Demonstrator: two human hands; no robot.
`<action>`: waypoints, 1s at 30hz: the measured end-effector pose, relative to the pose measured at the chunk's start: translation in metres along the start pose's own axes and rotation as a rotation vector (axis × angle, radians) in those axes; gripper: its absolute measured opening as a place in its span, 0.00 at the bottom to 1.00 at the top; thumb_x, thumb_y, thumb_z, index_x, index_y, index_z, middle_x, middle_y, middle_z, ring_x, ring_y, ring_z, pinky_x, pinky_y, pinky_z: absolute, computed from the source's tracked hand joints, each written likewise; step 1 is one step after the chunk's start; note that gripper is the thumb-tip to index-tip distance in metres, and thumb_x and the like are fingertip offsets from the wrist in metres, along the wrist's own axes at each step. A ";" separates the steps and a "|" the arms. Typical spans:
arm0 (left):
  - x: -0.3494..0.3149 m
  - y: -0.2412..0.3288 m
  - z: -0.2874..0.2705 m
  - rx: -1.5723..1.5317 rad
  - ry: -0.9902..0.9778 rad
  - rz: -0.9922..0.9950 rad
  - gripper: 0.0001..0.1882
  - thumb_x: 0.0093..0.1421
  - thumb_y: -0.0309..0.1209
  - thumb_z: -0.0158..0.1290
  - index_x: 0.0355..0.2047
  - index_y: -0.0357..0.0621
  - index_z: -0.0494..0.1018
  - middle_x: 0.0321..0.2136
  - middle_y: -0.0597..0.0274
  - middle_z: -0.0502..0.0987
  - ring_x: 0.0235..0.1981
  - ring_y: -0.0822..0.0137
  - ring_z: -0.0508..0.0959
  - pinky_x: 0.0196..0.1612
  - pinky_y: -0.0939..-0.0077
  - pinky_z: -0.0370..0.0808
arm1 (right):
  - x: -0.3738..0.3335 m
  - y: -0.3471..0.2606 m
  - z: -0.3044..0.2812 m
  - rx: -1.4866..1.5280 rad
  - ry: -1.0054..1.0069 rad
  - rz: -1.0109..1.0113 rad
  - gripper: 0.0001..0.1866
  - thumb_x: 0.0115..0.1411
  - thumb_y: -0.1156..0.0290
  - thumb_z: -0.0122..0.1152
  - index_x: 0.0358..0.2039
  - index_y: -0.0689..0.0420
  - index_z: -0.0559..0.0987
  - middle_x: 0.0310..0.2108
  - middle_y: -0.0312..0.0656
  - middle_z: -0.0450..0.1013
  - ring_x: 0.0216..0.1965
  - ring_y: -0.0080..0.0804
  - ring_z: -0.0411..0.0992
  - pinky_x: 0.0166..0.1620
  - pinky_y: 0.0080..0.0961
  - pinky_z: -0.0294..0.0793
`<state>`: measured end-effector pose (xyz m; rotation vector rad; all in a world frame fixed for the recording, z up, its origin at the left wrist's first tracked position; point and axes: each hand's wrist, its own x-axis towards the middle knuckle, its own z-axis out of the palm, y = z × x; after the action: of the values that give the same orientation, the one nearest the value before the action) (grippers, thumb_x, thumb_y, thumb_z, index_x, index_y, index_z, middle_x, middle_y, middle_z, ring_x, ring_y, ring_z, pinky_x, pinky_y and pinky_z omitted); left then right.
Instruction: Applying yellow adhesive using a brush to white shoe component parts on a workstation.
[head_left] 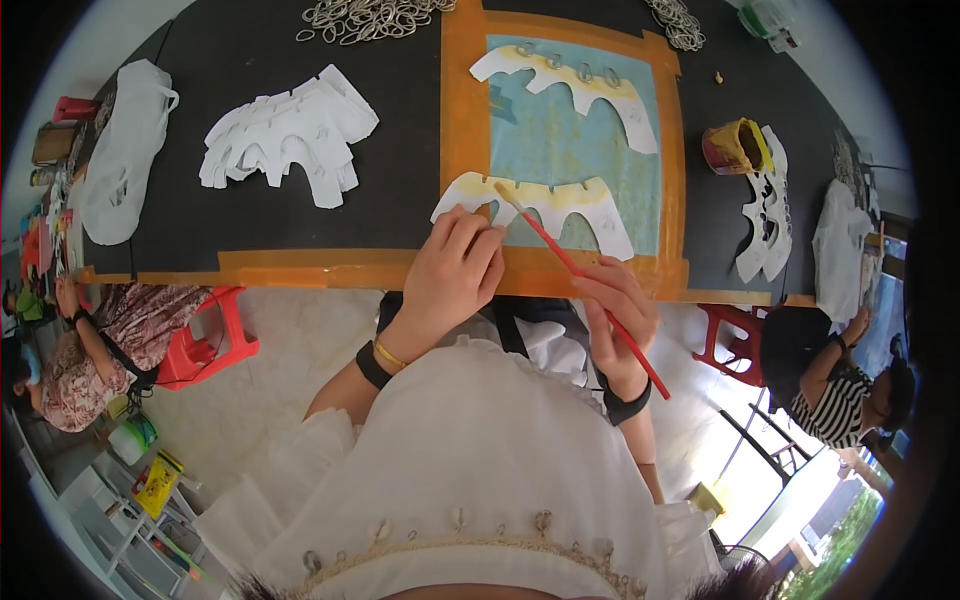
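Note:
My right hand (620,315) grips a paintbrush (592,279) by its long red handle. The bristles rest on the yellow-smeared upper edge of a white scalloped cut-out piece (590,205) with small slots. Curled fingers of my left hand (455,262) hold that piece down at its left end; its fingertips are partly hidden. Both lie over a teal mat (570,135) framed by orange tape. A second white cut-out piece (622,100) sits at the mat's far side, with several metal rings (555,61) along its yellow-smeared edge.
Stacked white cut-out pieces (290,140) lie at left, beside a white plastic bag (125,150). Metal rings (375,18) are heaped at the back. A glue-crusted pot (735,147) stands at right by more white pieces (767,225). Other people sit at both sides, near red stools (215,335).

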<state>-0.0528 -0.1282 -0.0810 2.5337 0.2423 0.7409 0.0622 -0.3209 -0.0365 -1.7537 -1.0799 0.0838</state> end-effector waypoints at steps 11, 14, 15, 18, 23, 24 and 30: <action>0.001 0.002 -0.003 -0.013 -0.008 -0.020 0.11 0.51 0.21 0.58 0.37 0.38 0.74 0.35 0.58 0.70 0.40 0.54 0.74 0.46 0.62 0.77 | -0.027 0.021 -0.059 -0.144 0.398 0.136 0.13 0.59 0.86 0.49 0.41 0.67 0.80 0.44 0.51 0.78 0.41 0.39 0.78 0.47 0.32 0.74; 0.009 0.003 -0.019 -0.082 -0.058 -0.008 0.11 0.53 0.22 0.58 0.38 0.38 0.74 0.36 0.57 0.71 0.41 0.53 0.74 0.45 0.61 0.75 | 0.001 0.027 -0.056 -0.214 0.214 0.142 0.18 0.56 0.88 0.49 0.46 0.62 0.79 0.47 0.52 0.77 0.41 0.41 0.78 0.46 0.30 0.75; 0.012 0.003 -0.029 -0.133 -0.108 -0.029 0.11 0.53 0.22 0.59 0.38 0.38 0.74 0.37 0.56 0.72 0.41 0.53 0.74 0.45 0.61 0.74 | 0.012 0.031 -0.056 -0.268 0.045 0.158 0.19 0.56 0.89 0.51 0.46 0.61 0.78 0.49 0.53 0.76 0.42 0.42 0.78 0.47 0.29 0.75; 0.018 -0.012 -0.050 -0.040 -0.090 -0.167 0.10 0.55 0.26 0.60 0.36 0.39 0.74 0.38 0.54 0.72 0.41 0.52 0.74 0.44 0.61 0.72 | 0.031 0.055 -0.044 -0.215 -0.047 0.159 0.14 0.54 0.86 0.57 0.41 0.60 0.75 0.51 0.53 0.74 0.44 0.47 0.76 0.47 0.33 0.75; 0.027 -0.033 -0.053 0.101 -0.260 -0.243 0.13 0.53 0.32 0.65 0.27 0.38 0.72 0.34 0.54 0.71 0.39 0.51 0.73 0.40 0.62 0.71 | 0.034 0.065 -0.018 -0.268 -0.070 0.027 0.16 0.50 0.83 0.65 0.34 0.59 0.67 0.48 0.53 0.71 0.41 0.54 0.72 0.43 0.39 0.73; 0.026 -0.033 -0.046 0.042 -0.194 -0.207 0.15 0.52 0.33 0.66 0.25 0.38 0.70 0.32 0.56 0.72 0.34 0.53 0.74 0.36 0.62 0.71 | 0.031 0.062 -0.015 -0.239 -0.052 0.078 0.16 0.50 0.83 0.65 0.35 0.60 0.67 0.46 0.52 0.71 0.39 0.53 0.72 0.42 0.39 0.73; 0.040 -0.034 -0.044 -0.166 -0.319 -0.336 0.13 0.53 0.28 0.64 0.26 0.36 0.69 0.27 0.56 0.71 0.26 0.60 0.73 0.30 0.68 0.70 | 0.036 0.054 -0.014 -0.142 -0.050 0.237 0.17 0.48 0.82 0.66 0.34 0.60 0.66 0.36 0.49 0.68 0.34 0.50 0.70 0.38 0.40 0.70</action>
<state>-0.0444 -0.0695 -0.0467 2.3265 0.4605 0.2136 0.1239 -0.3097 -0.0577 -2.0122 -0.9282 0.2026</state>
